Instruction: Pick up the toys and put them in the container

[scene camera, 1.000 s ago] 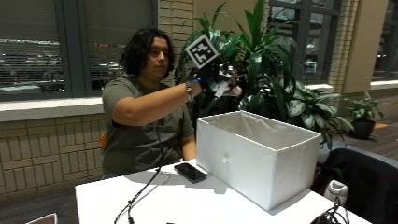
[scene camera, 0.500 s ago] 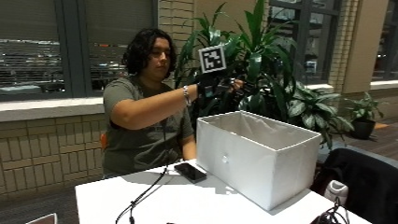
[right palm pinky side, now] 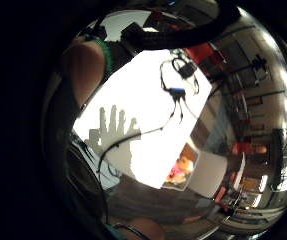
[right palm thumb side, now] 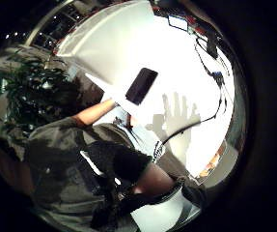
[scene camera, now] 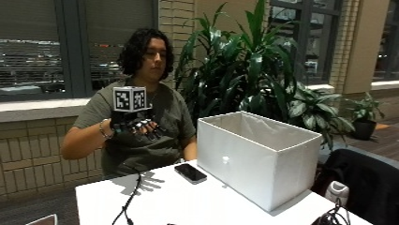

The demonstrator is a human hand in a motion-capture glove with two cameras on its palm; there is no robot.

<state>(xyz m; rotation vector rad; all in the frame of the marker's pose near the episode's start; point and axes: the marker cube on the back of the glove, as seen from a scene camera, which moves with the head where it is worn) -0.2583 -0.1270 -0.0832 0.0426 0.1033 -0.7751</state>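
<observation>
In the outside view my gloved right hand [scene camera: 136,126] is raised in front of the person's chest, to the left of the white container [scene camera: 249,164] and well above the table [scene camera: 187,201]. Its fingers are spread and hold nothing, and its shadow with spread fingers falls on the table [right palm pinky side: 133,115]. The container is a tall open box; its inside is hidden from here. In the palm views, small orange, yellow and pink toys [right palm pinky side: 179,170] [right palm thumb side: 211,166] show just past the table's edge, away from the box [right palm thumb side: 109,43]. What they lie on is unclear.
A black phone [scene camera: 190,173] [right palm thumb side: 141,85] lies on the table beside the container. A black cable [scene camera: 128,201] trails across the table's left part. Large green plants [scene camera: 249,70] stand behind the box, and a dark chair [scene camera: 368,183] at the right.
My hand has come down and left from above the container's near corner to in front of the chest, and its fingers are now spread.
</observation>
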